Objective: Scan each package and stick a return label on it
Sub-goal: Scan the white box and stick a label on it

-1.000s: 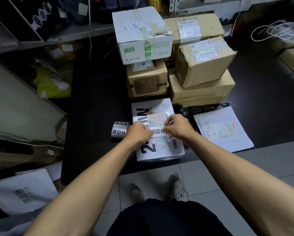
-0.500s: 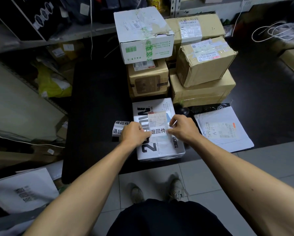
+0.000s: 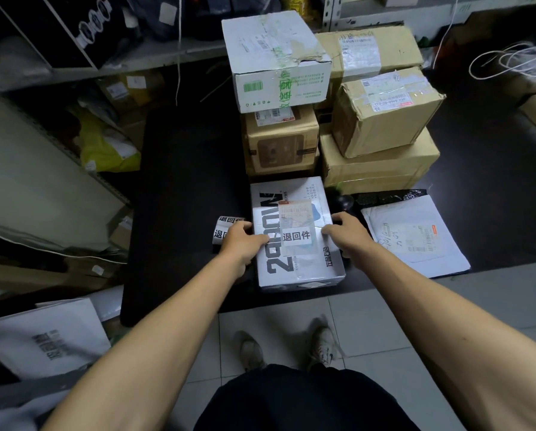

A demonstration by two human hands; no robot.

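Behind, stacked cartons; label roll left, mailer right.

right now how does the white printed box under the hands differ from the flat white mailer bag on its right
The white printed box is thick and rigid; the flat white mailer bag lies thin and limp. The box carries a return label; the bag shows none. Both hands touch the box; none touches the bag. Both lie on the black mat.
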